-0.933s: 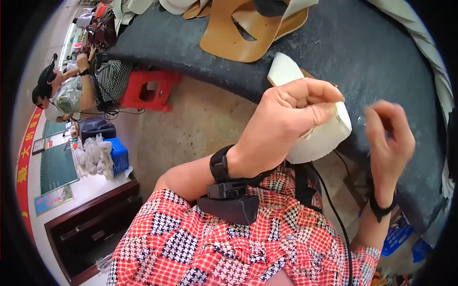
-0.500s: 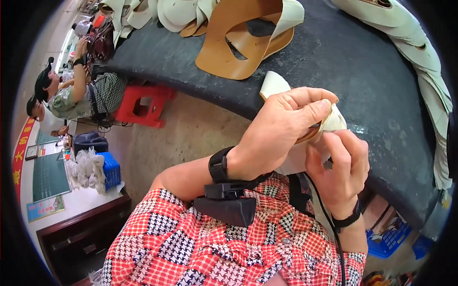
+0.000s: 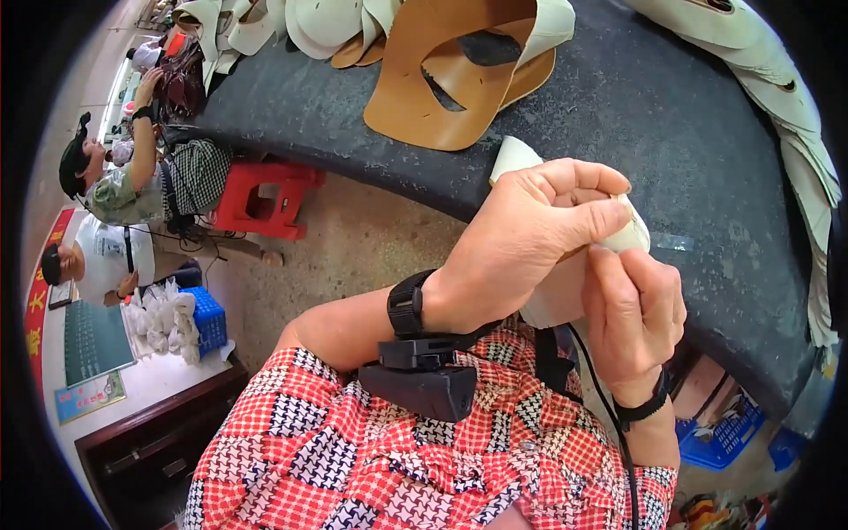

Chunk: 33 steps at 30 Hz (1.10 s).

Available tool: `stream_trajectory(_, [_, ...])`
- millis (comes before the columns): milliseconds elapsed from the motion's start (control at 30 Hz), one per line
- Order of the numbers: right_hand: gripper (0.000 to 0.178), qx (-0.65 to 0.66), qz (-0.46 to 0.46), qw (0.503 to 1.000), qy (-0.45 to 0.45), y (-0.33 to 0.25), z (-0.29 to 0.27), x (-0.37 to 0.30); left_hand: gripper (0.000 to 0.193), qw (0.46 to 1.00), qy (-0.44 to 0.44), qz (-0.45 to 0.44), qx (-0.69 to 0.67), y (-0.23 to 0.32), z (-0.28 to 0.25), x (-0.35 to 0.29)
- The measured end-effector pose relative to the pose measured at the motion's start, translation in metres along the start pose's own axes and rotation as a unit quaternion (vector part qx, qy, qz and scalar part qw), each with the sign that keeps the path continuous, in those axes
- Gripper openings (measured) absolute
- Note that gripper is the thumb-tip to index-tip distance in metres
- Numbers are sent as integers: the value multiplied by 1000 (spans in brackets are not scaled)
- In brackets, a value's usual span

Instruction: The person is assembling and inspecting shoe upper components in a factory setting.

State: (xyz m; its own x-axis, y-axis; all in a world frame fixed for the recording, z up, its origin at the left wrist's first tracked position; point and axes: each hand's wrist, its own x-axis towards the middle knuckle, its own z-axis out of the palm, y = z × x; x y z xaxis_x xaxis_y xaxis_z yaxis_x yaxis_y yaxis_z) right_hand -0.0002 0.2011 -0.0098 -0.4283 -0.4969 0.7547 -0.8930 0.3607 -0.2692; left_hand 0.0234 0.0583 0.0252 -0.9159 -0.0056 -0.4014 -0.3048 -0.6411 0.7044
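Observation:
A cream leather shoe upper (image 3: 558,299) is held between my hands above the near edge of the dark table. My left hand (image 3: 508,234) is closed on it, thumb and forefinger pinching its upper edge. Close below that pinch, my right hand (image 3: 634,309) has thumb and fingers pressed together at the same edge. Whether something small sits in the right fingertips is hidden. One cream end of the piece sticks out behind my left knuckles. Much of the rest lies behind my fingers.
On the black table (image 3: 291,106) lies a tan-and-cream leather upper (image 3: 442,115). Stacked cream uppers (image 3: 791,115) curve along the right edge, others at the far left. Left of the table are a red stool (image 3: 256,199), two people, and a blue basket (image 3: 208,318). Blue crates (image 3: 724,433) stand below right.
The leather upper has turned slightly in my grip, so its brown inner edge shows less. My right fingers have drawn closer together. At left, the person in white has come further into view.

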Motion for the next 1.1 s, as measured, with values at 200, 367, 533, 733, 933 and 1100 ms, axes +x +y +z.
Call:
stream_trajectory(200, [18, 179, 92, 974, -104, -13, -11, -5, 27, 987, 33, 84, 130, 6, -1, 2])
stream_trajectory(367, [22, 491, 594, 637, 4, 27, -41, -10, 34, 973, -4, 181, 143, 22, 9, -3])
stream_trajectory(533, [77, 779, 521, 343, -71, 33, -28, -6, 46, 925, -99, 174, 324, 13, 23, -22])
stream_trajectory(733, [36, 818, 484, 310, -14, 44, -23, 21, 51, 983, -62, 138, 100, -2, 16, -27])
stream_trajectory(933, [35, 826, 527, 199, -28, 50, -9, 25, 19, 924, 77, 210, 312, -20, 20, -36])
stream_trajectory(1100, [43, 892, 429, 87, -115, 63, -7, 39, 11, 777, 48, 348, 523, 6, 34, -52])
